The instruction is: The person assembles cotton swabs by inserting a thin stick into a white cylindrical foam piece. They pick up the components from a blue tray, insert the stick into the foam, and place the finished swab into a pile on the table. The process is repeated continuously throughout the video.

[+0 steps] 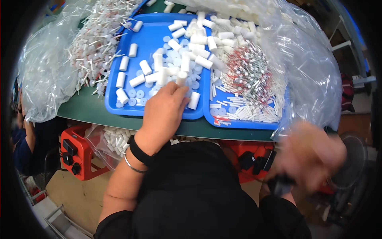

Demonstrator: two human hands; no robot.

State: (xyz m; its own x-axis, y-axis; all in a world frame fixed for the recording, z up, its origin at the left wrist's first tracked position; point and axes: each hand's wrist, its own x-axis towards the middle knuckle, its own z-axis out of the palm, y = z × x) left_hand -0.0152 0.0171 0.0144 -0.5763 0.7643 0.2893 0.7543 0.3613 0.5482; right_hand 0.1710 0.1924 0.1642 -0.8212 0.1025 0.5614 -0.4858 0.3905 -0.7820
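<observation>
**Light plastic tubes, picked one at a time**

The left hand (163, 109) pinches one short white plastic tube (181, 78) by its end, over the left blue plastic tray (115, 104). It looks light, rigid and smooth; a sidewall grip suits it. Dozens of tubes and pale discs (140, 94) lie loose. Two trays. The right hand (308, 153) is blurred; I cannot tell its grip.

Single head view, worn fisheye camera, looks steeply down and forward over the person's own dark-clothed torso. Close range: the dark green worktop (91, 107) edge and two shallow blue plastic trays (151, 40) fill the upper half, the floor and a red box-shaped machine (79, 153) sit below. Straight edges bow toward the black rim. No second view to overlap.
</observation>
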